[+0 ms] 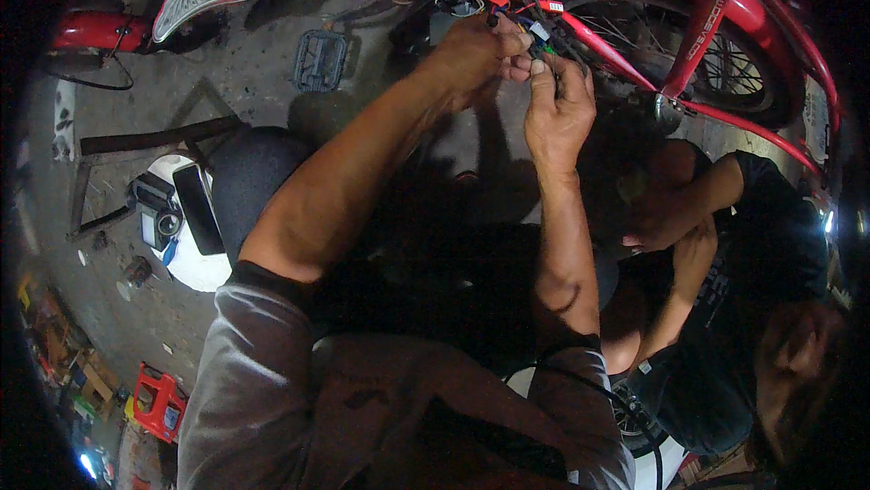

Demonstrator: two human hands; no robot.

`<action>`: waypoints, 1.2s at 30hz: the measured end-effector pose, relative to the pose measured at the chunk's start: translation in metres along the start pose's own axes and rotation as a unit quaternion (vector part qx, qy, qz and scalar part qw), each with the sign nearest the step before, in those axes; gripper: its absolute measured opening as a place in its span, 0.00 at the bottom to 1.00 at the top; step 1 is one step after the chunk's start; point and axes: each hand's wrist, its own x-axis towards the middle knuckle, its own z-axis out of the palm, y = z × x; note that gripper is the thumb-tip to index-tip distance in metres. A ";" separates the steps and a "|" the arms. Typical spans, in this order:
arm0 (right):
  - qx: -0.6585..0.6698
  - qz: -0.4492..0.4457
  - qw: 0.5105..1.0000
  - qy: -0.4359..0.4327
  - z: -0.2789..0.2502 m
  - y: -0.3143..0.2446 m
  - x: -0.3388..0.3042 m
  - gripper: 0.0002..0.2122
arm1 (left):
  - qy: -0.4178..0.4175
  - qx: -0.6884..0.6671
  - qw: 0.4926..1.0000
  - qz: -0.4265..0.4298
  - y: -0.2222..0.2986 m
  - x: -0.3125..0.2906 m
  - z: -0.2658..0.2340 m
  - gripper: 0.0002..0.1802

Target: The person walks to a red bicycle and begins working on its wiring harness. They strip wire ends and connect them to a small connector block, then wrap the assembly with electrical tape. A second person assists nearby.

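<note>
Both my arms reach forward to a red bicycle-like frame (603,53) at the top of the head view. My left hand (478,53) is closed, its fingertips pinching thin electrical wires by a bundle of black cables and connectors (535,0). Close beside it, my right hand (560,114) pinches the same wires between thumb and forefinger. A small green piece (548,50) and a white connector (538,30) show just above the fingertips. Fingers hide the exact spot where the wires are gripped.
A spoked wheel (725,64) stands at the upper right. A black pedal (322,61) juts out at the left. On a white round seat (195,271) lie a phone (198,209) and a dark device (156,209). Another person (752,263) crouches at right. A red stool (159,402) stands lower left.
</note>
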 end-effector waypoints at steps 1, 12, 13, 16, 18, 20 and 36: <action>-0.004 -0.001 1.000 0.000 0.000 0.000 0.000 0.07 | -0.004 -0.013 1.000 0.001 0.000 0.000 0.000 0.05; -0.028 -0.009 0.999 0.026 0.004 -0.002 0.003 0.08 | 0.010 -0.104 0.994 0.020 -0.010 0.001 0.003 0.05; -0.024 -0.004 1.000 0.019 0.001 -0.004 0.005 0.08 | 0.000 -0.114 0.993 0.026 -0.010 0.001 0.003 0.05; 0.103 0.193 0.972 -0.091 -0.015 -0.009 0.010 0.08 | 0.000 -0.077 0.997 0.009 -0.007 0.003 0.000 0.04; 0.130 0.224 0.960 -0.109 -0.021 -0.012 0.014 0.08 | -0.008 -0.050 0.999 0.014 -0.005 0.005 -0.002 0.05; 0.155 0.236 0.951 -0.124 -0.023 -0.013 0.016 0.08 | -0.005 -0.042 0.999 0.012 -0.004 0.005 -0.002 0.05; 0.176 0.287 0.928 -0.162 -0.024 -0.010 0.023 0.06 | 0.026 0.042 0.998 0.025 -0.002 0.004 0.001 0.05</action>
